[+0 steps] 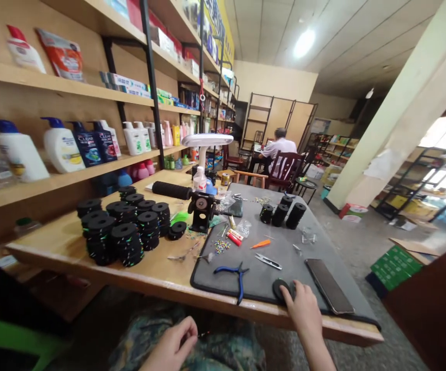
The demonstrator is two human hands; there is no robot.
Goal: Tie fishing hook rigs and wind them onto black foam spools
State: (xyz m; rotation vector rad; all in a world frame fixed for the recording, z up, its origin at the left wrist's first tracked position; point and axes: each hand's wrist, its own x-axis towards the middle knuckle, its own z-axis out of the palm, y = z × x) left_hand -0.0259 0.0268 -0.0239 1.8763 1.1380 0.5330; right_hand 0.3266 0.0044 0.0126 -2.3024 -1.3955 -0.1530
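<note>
My right hand (304, 309) rests on the front edge of the grey mat (285, 257), its fingers curled over a black round spool (280, 288). My left hand (174, 342) hovers over my lap below the table edge, fingers pinched together on something thin that I cannot make out. Blue-handled pliers (236, 273) lie on the mat just left of the right hand. A dark phone (329, 286) lies to its right. Small snips (268, 262) and an orange tool (260, 243) lie further up the mat.
Stacks of black spools (120, 229) cover the left of the wooden table (72, 247). A black winding device (201, 208) and a white lamp (206, 140) stand mid-table. Three more spool stacks (282, 212) stand on the mat. Shelves of bottles (63, 149) run along the left. A person (279, 152) sits far back.
</note>
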